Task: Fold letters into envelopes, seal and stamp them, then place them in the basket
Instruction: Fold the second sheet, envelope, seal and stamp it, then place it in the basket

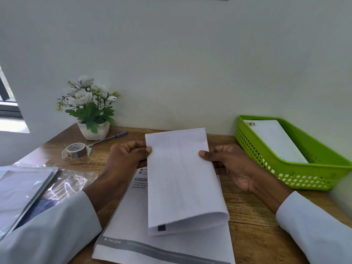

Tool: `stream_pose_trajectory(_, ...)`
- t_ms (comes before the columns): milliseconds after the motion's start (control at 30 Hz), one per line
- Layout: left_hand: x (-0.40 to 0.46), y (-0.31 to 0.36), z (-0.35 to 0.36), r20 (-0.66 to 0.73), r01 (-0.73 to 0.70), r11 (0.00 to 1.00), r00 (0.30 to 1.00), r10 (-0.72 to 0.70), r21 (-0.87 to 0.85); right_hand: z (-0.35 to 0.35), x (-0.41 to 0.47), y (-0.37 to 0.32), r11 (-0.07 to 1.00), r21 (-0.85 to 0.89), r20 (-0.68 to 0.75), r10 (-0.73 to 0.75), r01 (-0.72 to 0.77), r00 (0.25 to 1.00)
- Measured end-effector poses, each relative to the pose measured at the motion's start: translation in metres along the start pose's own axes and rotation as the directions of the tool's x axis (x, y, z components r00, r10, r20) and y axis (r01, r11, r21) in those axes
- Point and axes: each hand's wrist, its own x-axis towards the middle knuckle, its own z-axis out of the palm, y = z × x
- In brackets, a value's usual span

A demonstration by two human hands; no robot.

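Printed sheets are lying nearest; your left hand and right hand are pinching the folded letter (edges aligned for creasing).

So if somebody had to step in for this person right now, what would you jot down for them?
Left hand and right hand: each pinches a side edge of the folded letter, held above the desk.
Printed sheet: flat on the desk under it.
Green basket, right: one stamped envelope already inside.
Tape roll and pen: far left by the plant.
Left: envelope, seal, stamp, basket this letter.
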Motion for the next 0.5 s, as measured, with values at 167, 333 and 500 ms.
stream_pose_trajectory(167,0.0025,-0.0004,-0.0014,-0.025,-0.053,0.998,0.998,0.052,-0.043,-0.0007,-0.0024,-0.0020,0.999,-0.030,0.090,0.038,-0.035,0.995)
stream_pose_trajectory(333,0.0042,-0.0007,-0.0014,-0.045,-0.074,0.995,0.996,0.072,-0.060,-0.0004,-0.0026,-0.0015,0.999,-0.050,0.055,0.002,0.001,0.998)
stream_pose_trajectory(500,0.0066,-0.0014,-0.0048,-0.067,-0.088,0.992,0.994,0.082,-0.093,-0.0007,-0.0057,-0.0024,0.996,-0.085,0.110,0.020,-0.010,0.994)
